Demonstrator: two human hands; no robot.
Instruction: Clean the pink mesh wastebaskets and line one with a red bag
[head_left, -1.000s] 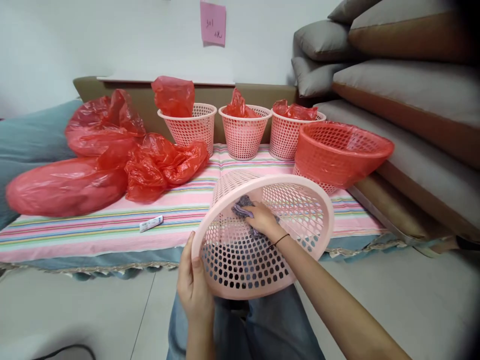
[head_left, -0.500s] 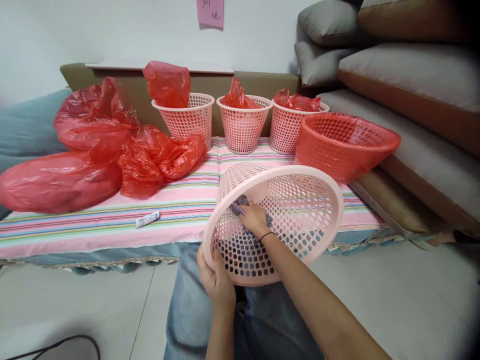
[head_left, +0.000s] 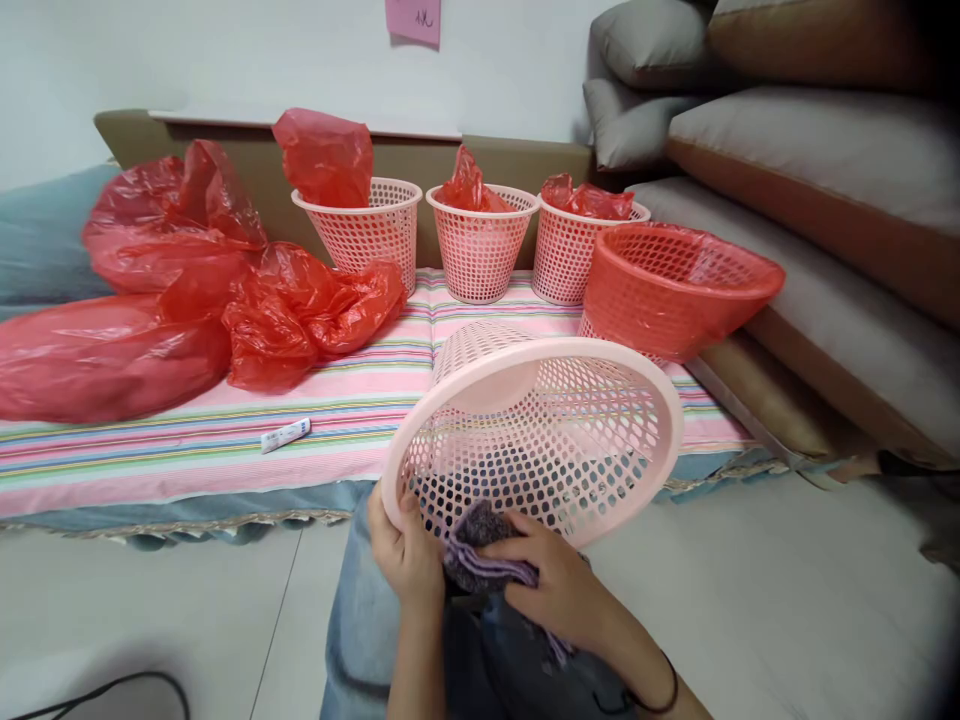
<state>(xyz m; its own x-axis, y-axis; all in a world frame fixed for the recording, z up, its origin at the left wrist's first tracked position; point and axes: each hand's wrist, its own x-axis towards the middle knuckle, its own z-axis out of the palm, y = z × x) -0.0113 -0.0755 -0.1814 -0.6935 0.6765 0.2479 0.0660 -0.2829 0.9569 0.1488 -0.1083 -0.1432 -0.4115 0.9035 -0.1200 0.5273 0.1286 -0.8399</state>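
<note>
Left hand (head_left: pixel 405 555): raised from the lower edge of the view, forearm near vertical, back of the hand toward the camera. Thumb lies up along the near rim of the pink basket (head_left: pixel 540 440); fingers curl behind that rim, closed on it.

Right hand (head_left: pixel 551 590): enters from the lower right, forearm angled up and to the left, wrist bent slightly inward, a dark band round the wrist. Palm faces down and left; fingers are bunched over a purple cloth (head_left: pixel 480 550), pinching it at the basket's lower rim.

The two hands sit just beside one another, above the denim-clad lap.
</note>
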